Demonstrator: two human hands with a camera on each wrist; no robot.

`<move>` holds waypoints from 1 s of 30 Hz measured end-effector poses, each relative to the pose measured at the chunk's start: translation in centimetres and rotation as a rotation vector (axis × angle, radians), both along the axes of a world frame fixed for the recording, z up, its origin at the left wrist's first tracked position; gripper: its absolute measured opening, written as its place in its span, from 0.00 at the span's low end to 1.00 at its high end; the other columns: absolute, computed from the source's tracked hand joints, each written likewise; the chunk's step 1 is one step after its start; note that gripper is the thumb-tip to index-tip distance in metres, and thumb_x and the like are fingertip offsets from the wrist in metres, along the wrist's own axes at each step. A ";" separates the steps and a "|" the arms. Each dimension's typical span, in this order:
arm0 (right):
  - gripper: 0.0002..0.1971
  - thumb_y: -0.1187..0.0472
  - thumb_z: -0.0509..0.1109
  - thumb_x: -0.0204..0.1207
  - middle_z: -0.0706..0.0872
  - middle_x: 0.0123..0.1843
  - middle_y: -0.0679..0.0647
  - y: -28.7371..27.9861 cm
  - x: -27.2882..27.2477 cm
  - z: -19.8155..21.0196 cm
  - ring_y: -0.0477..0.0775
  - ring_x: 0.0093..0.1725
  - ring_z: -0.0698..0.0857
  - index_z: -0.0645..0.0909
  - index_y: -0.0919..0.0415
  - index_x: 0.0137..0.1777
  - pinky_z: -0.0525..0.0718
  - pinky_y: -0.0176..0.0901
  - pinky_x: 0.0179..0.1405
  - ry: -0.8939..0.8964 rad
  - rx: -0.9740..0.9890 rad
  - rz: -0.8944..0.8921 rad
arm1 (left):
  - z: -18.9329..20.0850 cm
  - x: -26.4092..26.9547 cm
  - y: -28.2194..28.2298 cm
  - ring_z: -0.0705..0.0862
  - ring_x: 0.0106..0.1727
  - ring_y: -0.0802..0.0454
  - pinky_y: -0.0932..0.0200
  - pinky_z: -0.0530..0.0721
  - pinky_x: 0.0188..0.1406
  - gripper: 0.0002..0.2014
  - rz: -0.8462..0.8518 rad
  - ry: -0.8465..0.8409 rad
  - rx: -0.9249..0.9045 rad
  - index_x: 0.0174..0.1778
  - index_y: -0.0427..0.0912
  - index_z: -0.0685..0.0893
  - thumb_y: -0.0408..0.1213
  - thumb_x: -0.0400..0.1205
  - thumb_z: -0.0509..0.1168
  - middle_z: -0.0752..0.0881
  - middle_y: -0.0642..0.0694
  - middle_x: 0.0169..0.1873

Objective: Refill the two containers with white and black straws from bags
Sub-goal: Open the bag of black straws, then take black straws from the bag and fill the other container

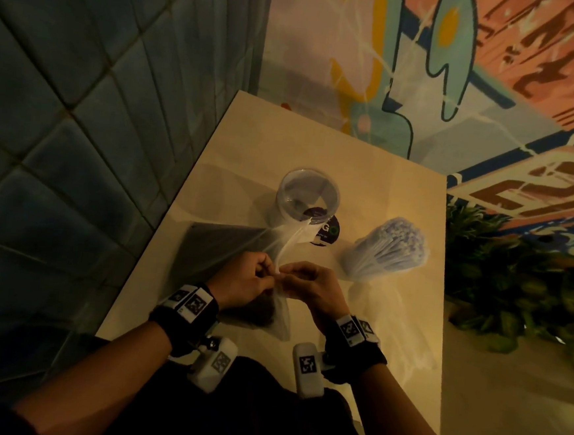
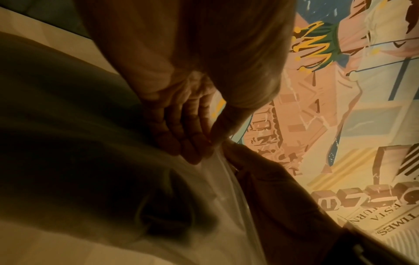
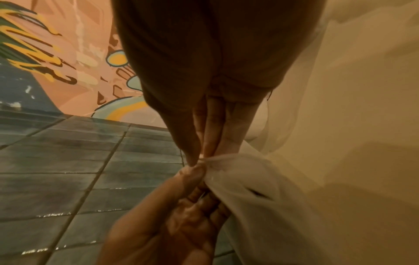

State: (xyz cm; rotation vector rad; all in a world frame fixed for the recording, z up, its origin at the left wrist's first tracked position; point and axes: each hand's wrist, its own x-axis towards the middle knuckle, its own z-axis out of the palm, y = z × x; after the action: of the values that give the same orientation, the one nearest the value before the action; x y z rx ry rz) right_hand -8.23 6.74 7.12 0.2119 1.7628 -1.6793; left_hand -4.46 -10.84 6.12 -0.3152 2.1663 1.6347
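Both hands met over the near part of the table [image 1: 400, 198]. The left hand [image 1: 244, 279] and right hand [image 1: 311, 288] each pinched the clear plastic of the bag of black straws [image 1: 221, 246], fingers curled on the film at its bunched mouth. The bag lay flat at the table's left side. A clear container [image 1: 308, 193] stood beyond the hands; a second container, packed with white straws [image 1: 388, 249], stood to its right.
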 end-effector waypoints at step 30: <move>0.22 0.58 0.71 0.82 0.80 0.68 0.57 -1.1 2.5 -9.8 0.58 0.69 0.80 0.74 0.60 0.74 0.71 0.40 0.62 0.182 0.722 0.442 | -8.8 -0.5 -6.5 0.38 0.86 0.47 0.29 0.41 0.81 0.65 -0.672 -0.028 -0.857 0.84 0.62 0.42 0.69 0.58 0.76 0.39 0.54 0.85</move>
State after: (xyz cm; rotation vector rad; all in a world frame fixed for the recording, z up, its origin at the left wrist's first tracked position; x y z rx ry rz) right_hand -5.76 5.59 -2.70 -0.0220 2.2910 -0.7293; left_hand -4.91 -17.34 -2.68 0.1597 2.4542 0.3091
